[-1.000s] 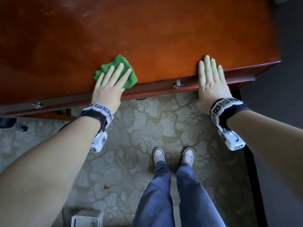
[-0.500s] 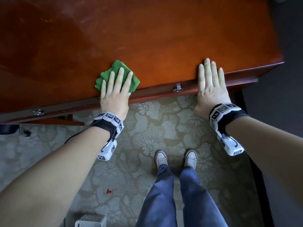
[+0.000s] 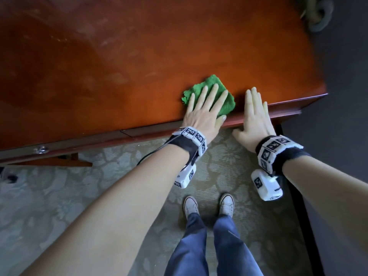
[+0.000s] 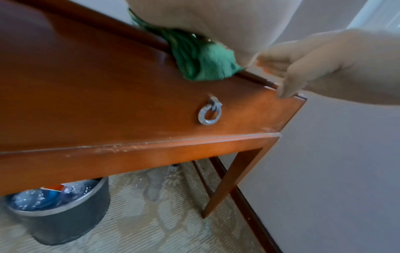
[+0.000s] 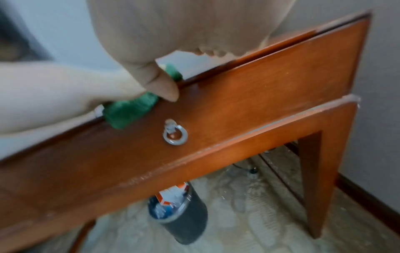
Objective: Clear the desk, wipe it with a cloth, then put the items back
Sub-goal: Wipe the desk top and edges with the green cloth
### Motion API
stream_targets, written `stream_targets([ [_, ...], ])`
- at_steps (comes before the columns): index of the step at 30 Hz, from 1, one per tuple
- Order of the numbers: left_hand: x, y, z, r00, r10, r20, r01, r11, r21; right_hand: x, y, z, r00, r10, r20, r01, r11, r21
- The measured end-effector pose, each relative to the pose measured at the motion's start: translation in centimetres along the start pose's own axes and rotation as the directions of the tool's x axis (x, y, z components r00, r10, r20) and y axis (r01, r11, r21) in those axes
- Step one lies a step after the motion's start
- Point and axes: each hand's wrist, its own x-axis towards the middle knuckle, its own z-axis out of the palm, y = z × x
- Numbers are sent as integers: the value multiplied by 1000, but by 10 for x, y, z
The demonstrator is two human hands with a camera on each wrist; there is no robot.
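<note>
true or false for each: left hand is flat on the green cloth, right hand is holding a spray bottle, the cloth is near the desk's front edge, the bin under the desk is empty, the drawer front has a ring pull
1. The left hand lies flat on the green cloth. True.
2. The right hand holds a spray bottle. False: it rests flat on the desk, holding nothing.
3. The cloth lies near the desk's front edge. True; in the left wrist view it hangs slightly over that edge.
4. The bin under the desk is empty. False: it holds blue and orange rubbish.
5. The drawer front has a metal ring pull. True.
</note>
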Motion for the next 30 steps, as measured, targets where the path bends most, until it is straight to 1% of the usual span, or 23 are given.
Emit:
stream_targets([
  [1, -3, -9, -5, 1000, 15, -8, -16, 999, -30, -2, -6, -4, 997, 24, -76, -18, 997, 80],
  [2, -6, -21, -12, 1000, 13, -23, -14, 999, -41, -5, -15, -7, 991, 21, -135, -5, 993, 117],
  [3, -11, -36, -17, 999, -13, -40, 11, 999, -38, -8, -26, -10, 988, -21, -152, 40, 991, 124],
  [4, -16, -53, -21, 997, -57, -49, 56, 998, -35, -8, -39, -10, 988, -90, -126, 105, 987, 119],
  [6, -24, -88, -31, 984, -177, -25, 176, 983, -50, -2, -70, -5, 975, -223, -14, 223, 971, 82],
  [7, -27, -104, -36, 971, -240, 9, 240, 969, -56, 2, -84, -2, 970, -241, 41, 238, 969, 59],
  [9, -31, -131, -42, 943, -326, 73, 329, 944, -31, 12, -102, 7, 978, -162, 134, 160, 987, 27],
  [11, -33, -148, -43, 930, -348, 120, 350, 937, 5, 16, -108, 15, 976, -78, 202, 84, 996, -23],
  [15, -22, -156, -41, 924, -364, 115, 364, 931, 21, 30, -98, 11, 964, -52, 261, 80, 992, -99],
  [17, -9, -154, -44, 912, -391, 125, 395, 919, -8, 53, -85, 2, 965, -7, 262, 34, 995, -97],
  [20, 11, -160, -52, 900, -407, 153, 416, 909, -27, 99, -54, -16, 972, 132, 194, -123, 991, -57],
  [23, 25, -176, -59, 902, -393, 179, 398, 917, 9, 143, -19, -40, 951, 250, 181, -247, 968, -36],
  [25, 33, -185, -64, 904, -378, 201, 377, 925, 43, 164, -9, -52, 938, 290, 189, -288, 957, -38],
  [27, 42, -192, -69, 896, -379, 232, 376, 925, 58, 175, -12, -56, 934, 307, 181, -304, 952, -45],
  [29, 57, -197, -74, 883, -395, 254, 395, 917, 53, 183, -22, -56, 937, 300, 177, -292, 954, -68],
  [30, 65, -199, -76, 873, -407, 268, 412, 910, 42, 184, -29, -56, 944, 275, 183, -265, 961, -78],
])
